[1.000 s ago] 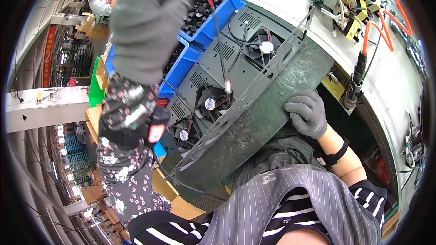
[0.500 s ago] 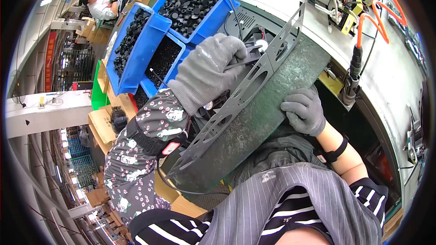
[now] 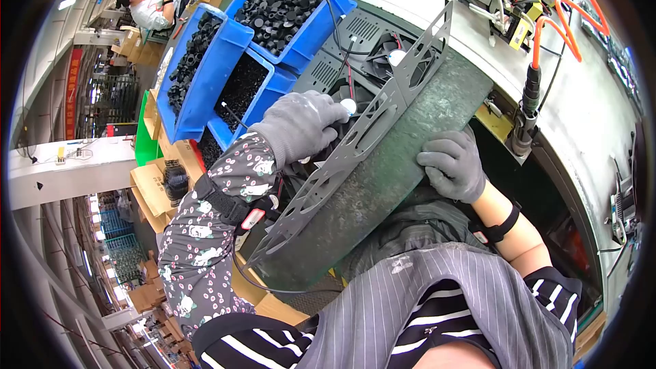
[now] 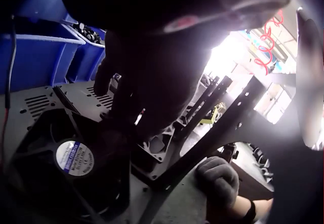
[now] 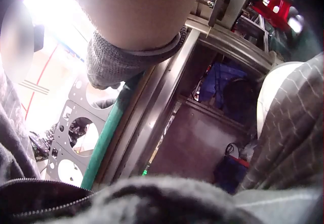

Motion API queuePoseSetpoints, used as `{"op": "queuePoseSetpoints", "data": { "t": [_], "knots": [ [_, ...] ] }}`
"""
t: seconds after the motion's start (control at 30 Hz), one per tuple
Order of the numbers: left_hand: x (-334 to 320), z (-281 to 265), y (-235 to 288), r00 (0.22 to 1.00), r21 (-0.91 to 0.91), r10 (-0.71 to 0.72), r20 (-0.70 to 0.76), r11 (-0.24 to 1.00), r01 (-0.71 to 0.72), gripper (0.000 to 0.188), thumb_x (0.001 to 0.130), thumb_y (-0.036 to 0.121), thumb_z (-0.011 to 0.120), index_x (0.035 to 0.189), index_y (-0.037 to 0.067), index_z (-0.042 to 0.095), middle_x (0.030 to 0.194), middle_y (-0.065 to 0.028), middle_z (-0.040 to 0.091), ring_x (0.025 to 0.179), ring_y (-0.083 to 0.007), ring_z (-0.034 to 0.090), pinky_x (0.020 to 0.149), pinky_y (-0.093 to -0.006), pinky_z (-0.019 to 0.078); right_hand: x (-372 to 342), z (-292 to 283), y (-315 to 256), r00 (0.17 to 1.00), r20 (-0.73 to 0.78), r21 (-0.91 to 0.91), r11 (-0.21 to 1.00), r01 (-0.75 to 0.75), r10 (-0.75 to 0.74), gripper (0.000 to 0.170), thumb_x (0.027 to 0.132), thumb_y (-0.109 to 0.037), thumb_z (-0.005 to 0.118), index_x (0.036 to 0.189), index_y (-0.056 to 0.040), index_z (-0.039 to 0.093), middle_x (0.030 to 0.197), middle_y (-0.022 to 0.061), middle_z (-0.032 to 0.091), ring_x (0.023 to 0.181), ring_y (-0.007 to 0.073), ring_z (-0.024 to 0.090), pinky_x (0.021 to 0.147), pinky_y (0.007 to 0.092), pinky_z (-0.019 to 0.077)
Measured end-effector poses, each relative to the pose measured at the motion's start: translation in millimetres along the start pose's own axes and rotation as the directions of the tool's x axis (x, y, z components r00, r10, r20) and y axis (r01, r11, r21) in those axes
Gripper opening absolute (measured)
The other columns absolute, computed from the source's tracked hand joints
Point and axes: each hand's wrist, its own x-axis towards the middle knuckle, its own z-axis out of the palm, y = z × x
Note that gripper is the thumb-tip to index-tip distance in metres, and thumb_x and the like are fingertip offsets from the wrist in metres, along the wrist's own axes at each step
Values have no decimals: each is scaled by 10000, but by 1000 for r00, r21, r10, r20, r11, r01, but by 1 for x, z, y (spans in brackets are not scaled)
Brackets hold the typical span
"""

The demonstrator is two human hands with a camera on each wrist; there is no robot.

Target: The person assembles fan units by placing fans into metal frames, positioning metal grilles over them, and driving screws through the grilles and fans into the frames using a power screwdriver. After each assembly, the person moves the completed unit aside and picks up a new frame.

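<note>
My gloved left hand (image 3: 297, 123) bends its fingers onto a black cooling fan (image 3: 349, 106), gripping near its edge, inside a grey metal case (image 3: 362, 27). The fan has a white hub and a thin red wire. A second fan (image 3: 396, 59) sits farther along. Close under the wrist, the left wrist view shows another fan (image 4: 73, 158) with a labelled hub. A tall perforated flange (image 3: 398, 104) runs along the case's near side. My gloved right hand (image 3: 452, 166) rests at the worktop's front edge, fingers loosely curled, holding nothing. The left palm is hidden.
Blue bins (image 3: 283, 14) of small black parts stand behind the case. A power driver (image 3: 526, 113) hangs on an orange coiled hose (image 3: 564, 17) at the right. Open cardboard boxes (image 3: 154, 184) stand at the left, and another person (image 3: 150, 10) works far back.
My left hand has come down from above the bins with a fan and its dangling cable into the case, then moved slightly nearer me. The right hand has stayed at the edge.
</note>
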Motion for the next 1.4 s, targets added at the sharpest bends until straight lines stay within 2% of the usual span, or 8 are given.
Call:
{"op": "queuePoseSetpoints", "data": {
  "t": [0.23,0.33,0.53,0.67,0.7,0.93,1.17,1.4],
  "knots": [
    [-18,-15,6,992,-356,24,124,934,21,210,854,241,583,991,126,693,998,-86,638,1024,-269,591,897,-368,466,3,-2,-3,1000,5,-11,1000,-8,8,267,660,-64,697,921,-86,646,887,76,616,826,295,608,720,397,502],
    [-34,-23,-8,978,-428,-95,-186,904,7,194,857,175,636,1024,82,674,956,-89,664,941,-217,632,849,-311,491,3,-2,-5,1000,-6,-42,999,5,-5,254,659,-64,694,908,-85,648,882,80,615,834,299,608,724,403,503],
    [-80,-29,-83,731,-410,-670,-126,706,577,362,860,207,639,1199,79,635,1067,-116,683,967,-201,644,879,-304,484,1,-1,-7,1000,8,-80,997,11,-10,252,668,-79,688,917,-86,648,910,80,615,864,300,597,724,407,483],
    [-69,-10,-101,758,-532,-644,-107,681,503,467,838,251,653,1251,43,592,962,-102,694,774,-139,631,762,-277,505,0,2,-10,1000,0,-106,994,5,-5,251,675,-85,682,923,-94,647,925,78,613,874,298,591,725,406,467],
    [-61,-1,-111,776,-582,-627,-71,657,478,482,825,299,616,1250,74,593,1257,-165,596,1159,-282,573,979,-316,430,1,2,-12,1000,-1,-123,992,2,-2,253,672,-88,682,923,-99,646,922,77,610,869,297,588,720,405,462],
    [-11,53,-176,925,-577,-374,-70,771,268,883,841,535,601,1441,-28,279,1416,-289,390,1321,-394,383,1096,-372,312,1,3,-12,1000,-24,-189,982,16,-20,239,649,-114,702,885,-124,666,867,54,608,792,271,594,668,395,478],
    [-15,11,-138,719,-366,-642,265,623,692,818,791,560,636,1456,180,347,1511,-240,227,1359,-399,325,1100,-451,326,-3,14,-9,997,-64,-256,966,22,-39,267,614,-114,706,879,-147,684,887,24,603,814,236,582,680,361,481],
    [-5,44,-173,797,-564,-493,350,569,599,876,785,612,620,1386,10,412,1302,-225,544,1199,-299,541,999,-360,420,-2,13,-9,998,-60,-254,967,19,-36,244,629,-147,728,870,-148,690,870,20,592,809,241,581,664,366,480]
  ]
}}
